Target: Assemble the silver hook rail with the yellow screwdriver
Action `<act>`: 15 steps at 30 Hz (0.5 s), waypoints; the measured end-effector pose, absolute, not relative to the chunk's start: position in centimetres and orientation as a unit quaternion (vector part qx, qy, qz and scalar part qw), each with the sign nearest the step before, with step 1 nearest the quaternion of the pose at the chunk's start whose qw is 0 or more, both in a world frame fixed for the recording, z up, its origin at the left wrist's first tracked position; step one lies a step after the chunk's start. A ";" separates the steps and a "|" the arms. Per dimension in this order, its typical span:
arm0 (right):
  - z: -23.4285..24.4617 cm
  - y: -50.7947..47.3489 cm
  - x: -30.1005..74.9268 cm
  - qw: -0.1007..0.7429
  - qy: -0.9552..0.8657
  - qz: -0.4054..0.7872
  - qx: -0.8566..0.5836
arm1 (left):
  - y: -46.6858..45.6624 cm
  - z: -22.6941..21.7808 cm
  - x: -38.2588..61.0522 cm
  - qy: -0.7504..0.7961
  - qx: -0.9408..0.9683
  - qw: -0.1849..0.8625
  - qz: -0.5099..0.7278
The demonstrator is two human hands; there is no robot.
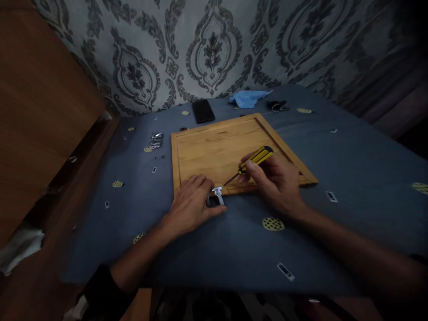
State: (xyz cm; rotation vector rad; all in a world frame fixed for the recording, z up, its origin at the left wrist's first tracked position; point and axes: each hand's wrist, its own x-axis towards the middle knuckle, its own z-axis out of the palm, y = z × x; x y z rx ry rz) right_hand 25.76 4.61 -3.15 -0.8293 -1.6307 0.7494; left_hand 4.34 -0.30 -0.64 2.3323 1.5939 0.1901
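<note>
A framed wooden panel (220, 147), like a cabinet door, lies flat on the blue patterned cloth. My left hand (194, 198) presses on its near edge, fingers over the frame and thumb below, gripping a metal hinge (218, 194) at that edge. Between the fingers and thumb of my right hand (276, 183) is a screwdriver (256, 160) with a yellow and black handle. Its shaft slants down to the left, and the tip is close beside the hinge on the frame. Whether the tip touches a screw I cannot tell.
Several metal hinges (156, 140) lie left of the panel, with small dark screws (162, 156) nearby. Behind the panel are a black phone (203, 111), a blue cloth (249, 98) and a dark object (277, 106). A patterned wall rises at the back; brown wooden furniture (50, 102) stands left.
</note>
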 end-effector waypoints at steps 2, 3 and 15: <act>-3.2 4.4 25.7 0.549 -0.683 0.331 -0.350 | -0.5 -1.0 4.3 0.559 0.812 0.154 0.072; -3.2 4.2 25.7 0.549 -0.679 0.339 -0.350 | -0.6 -1.2 4.2 0.560 0.811 0.155 0.074; -2.6 3.1 25.4 0.546 -0.667 0.369 -0.347 | -1.0 -1.2 4.7 0.566 0.809 0.150 0.056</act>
